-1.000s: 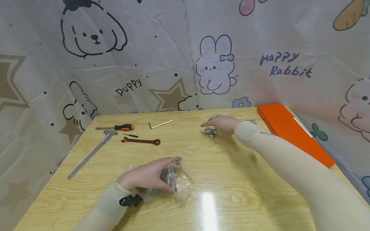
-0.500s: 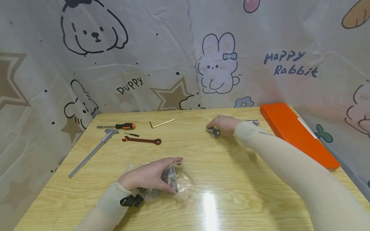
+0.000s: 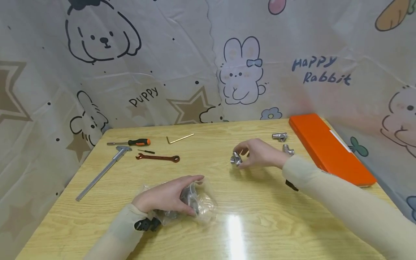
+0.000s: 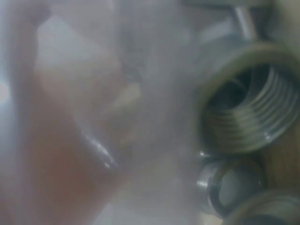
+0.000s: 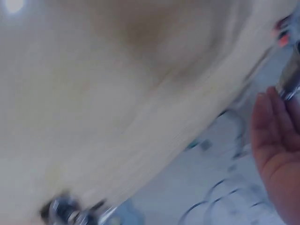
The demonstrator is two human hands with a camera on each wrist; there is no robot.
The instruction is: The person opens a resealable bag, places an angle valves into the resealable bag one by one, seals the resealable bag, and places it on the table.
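My right hand [image 3: 260,153] pinches a silver threaded pipe tee [image 3: 236,159] between thumb and fingers, above the table. At the right edge of the right wrist view, part of that metal fitting shows at the fingertips. My left hand [image 3: 165,196] holds a clear plastic bag [image 3: 206,206] on the table, thumb and fingers spread around its mouth. Metal fittings lie in the bag; the left wrist view shows a large threaded opening [image 4: 248,112] and a smaller ring-shaped end [image 4: 236,185] close up, partly blurred through plastic.
Two more metal tees, one farther back [image 3: 279,137] and one nearer [image 3: 287,150], lie left of an orange case [image 3: 328,148]. At the left are a screwdriver [image 3: 130,142], a caliper [image 3: 104,173], a small black-handled tool [image 3: 146,151], a combination wrench [image 3: 157,157] and a hex key [image 3: 180,139].
My right hand has taken hold of the tee, lifted it and drawn it nearer. The two tees behind it have come into fuller view. My left hand has stayed on the bag.
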